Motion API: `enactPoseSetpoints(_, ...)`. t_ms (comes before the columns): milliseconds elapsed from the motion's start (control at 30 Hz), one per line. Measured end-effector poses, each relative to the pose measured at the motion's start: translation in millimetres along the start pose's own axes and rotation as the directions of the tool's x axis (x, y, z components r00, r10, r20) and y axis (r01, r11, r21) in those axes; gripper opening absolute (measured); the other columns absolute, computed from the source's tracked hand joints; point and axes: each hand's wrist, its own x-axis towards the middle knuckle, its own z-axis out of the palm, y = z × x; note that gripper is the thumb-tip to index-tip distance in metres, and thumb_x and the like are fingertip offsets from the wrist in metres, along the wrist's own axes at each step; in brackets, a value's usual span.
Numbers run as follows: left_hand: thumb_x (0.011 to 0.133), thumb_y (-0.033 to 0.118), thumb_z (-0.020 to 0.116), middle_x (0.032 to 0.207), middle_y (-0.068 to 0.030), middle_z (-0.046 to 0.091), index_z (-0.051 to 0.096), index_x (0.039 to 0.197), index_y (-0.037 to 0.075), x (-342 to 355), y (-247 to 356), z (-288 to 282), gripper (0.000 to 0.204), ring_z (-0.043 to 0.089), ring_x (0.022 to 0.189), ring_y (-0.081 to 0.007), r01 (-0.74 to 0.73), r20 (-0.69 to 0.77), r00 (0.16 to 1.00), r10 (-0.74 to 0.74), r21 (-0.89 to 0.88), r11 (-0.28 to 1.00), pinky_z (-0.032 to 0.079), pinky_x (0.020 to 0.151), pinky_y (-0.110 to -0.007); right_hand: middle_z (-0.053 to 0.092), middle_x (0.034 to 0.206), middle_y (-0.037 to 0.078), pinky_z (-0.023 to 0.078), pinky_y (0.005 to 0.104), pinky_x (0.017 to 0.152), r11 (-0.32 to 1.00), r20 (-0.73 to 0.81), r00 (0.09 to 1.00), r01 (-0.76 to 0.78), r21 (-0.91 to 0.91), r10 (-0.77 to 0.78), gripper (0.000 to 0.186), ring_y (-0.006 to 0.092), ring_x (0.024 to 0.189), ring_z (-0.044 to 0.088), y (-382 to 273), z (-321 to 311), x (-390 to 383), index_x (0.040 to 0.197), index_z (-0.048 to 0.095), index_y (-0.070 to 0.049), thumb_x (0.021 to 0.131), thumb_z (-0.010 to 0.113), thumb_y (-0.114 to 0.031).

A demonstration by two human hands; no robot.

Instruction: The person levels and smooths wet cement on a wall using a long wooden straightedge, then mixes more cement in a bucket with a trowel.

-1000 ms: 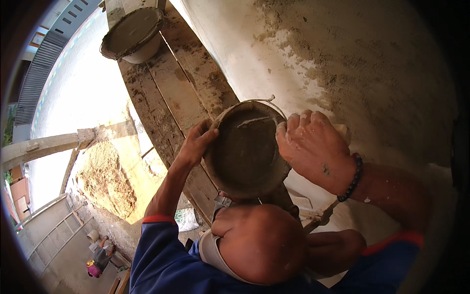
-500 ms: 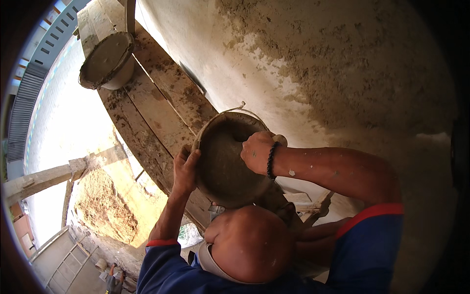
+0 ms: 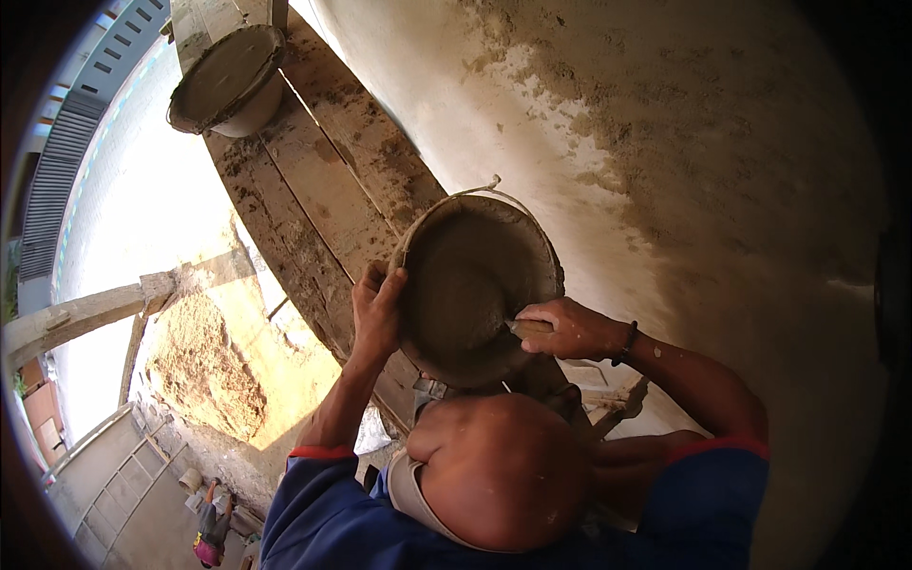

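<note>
A round bucket (image 3: 543, 228) with a wire handle looped at its far side holds wet grey mortar (image 3: 456, 285). Its left rim is gripped by my left hand (image 3: 378, 313), thumb over the edge. At the near right side of the bucket, my right hand (image 3: 570, 330) is closed round the wooden handle of a trowel (image 3: 530, 328). The trowel's blade is mostly hidden in the mortar and cannot be made out.
Mortar-spattered planks (image 3: 328, 204) run away to the far left, carrying a second bucket (image 3: 255, 116) of mortar. A partly plastered wall (image 3: 703, 142) rises on the right. Below at left are a wooden beam (image 3: 85, 318), a sand heap (image 3: 204, 370) and another person (image 3: 211, 532).
My right hand has drawn back toward me from deeper inside the bucket, so the trowel handle now shows. My left hand keeps its hold on the rim. The whole view has shifted slightly.
</note>
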Motion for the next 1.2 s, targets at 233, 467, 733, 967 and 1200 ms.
enactPoseSetpoints(233, 0.089, 0.02, 0.061, 0.079, 0.0016, 0.055, 0.058, 0.087, 0.002, 1.9, -7.7, -8.5, 0.018, 0.047, 0.073, -0.0059, 0.009, -0.018, 1.0, -0.009, -0.016, 1.0, 0.04, 0.066, -0.024, 0.066, 0.096, 0.017, 0.051, 0.0407, 0.078, 0.971, -0.249, 0.968, -0.046, -0.233, -0.014, 0.044, 0.0342, 0.085, 0.065, -11.8, 0.6, -32.9, 0.117, 0.06, -0.005, 0.081, 0.064, -0.03)
enactPoseSetpoints(467, 0.09, 0.018, 0.061, 0.079, 0.0013, 0.058, 0.058, 0.087, 0.003, -3.7, -0.3, 2.9, 0.015, 0.049, 0.07, -0.0055, -0.023, -0.057, 0.998, 0.014, -0.153, 0.988, 0.041, 0.063, -0.023, 0.058, 0.071, 0.012, 0.05, 0.0377, 0.06, 0.508, -0.416, 0.819, -0.182, -0.842, -0.395, 0.027, 0.0263, 0.067, 0.062, -56.9, -30.0, -51.3, 0.107, 0.063, -0.01, 0.081, 0.061, -0.02)
enactPoseSetpoints(733, 0.089, 0.019, 0.062, 0.076, 0.0004, 0.057, 0.056, 0.085, 0.003, -11.5, -9.3, 9.7, 0.017, 0.048, 0.066, -0.0054, -0.116, -0.122, 0.988, 0.097, -0.158, 0.981, 0.041, 0.061, -0.022, 0.06, 0.065, 0.013, 0.051, 0.0383, 0.056, 0.549, -0.264, 0.957, -0.16, -0.821, -0.116, 0.02, 0.0267, 0.063, 0.063, -37.8, -18.8, 24.2, 0.084, 0.057, 0.003, 0.072, 0.06, -0.013)
enactPoseSetpoints(967, 0.091, 0.02, 0.059, 0.078, -0.0007, 0.058, 0.057, 0.087, 0.004, -27.2, -11.9, 20.7, 0.016, 0.05, 0.066, -0.0069, -0.144, -0.184, 0.974, 0.13, -0.06, 0.988, 0.042, 0.061, -0.022, 0.065, 0.075, 0.019, 0.053, 0.0457, 0.066, 0.828, 0.015, 0.999, -0.025, -0.561, 0.04, 0.018, 0.0364, 0.073, 0.066, -15.3, -0.9, 5.2, 0.081, 0.061, 0.0, 0.076, 0.057, -0.017)
enactPoseSetpoints(1200, 0.091, 0.019, 0.06, 0.081, -0.0015, 0.06, 0.057, 0.09, 0.002, -25.9, -13.2, 14.1, 0.017, 0.052, 0.07, -0.0067, -0.136, -0.141, 0.983, 0.116, -0.142, 0.98, 0.044, 0.065, -0.023, 0.068, 0.088, 0.018, 0.051, 0.0456, 0.078, 0.988, -0.115, 0.986, 0.11, -0.104, -0.122, 0.037, 0.0384, 0.082, 0.064, 4.6, -2.4, -15.7, 0.105, 0.064, -0.004, 0.08, 0.061, -0.031)
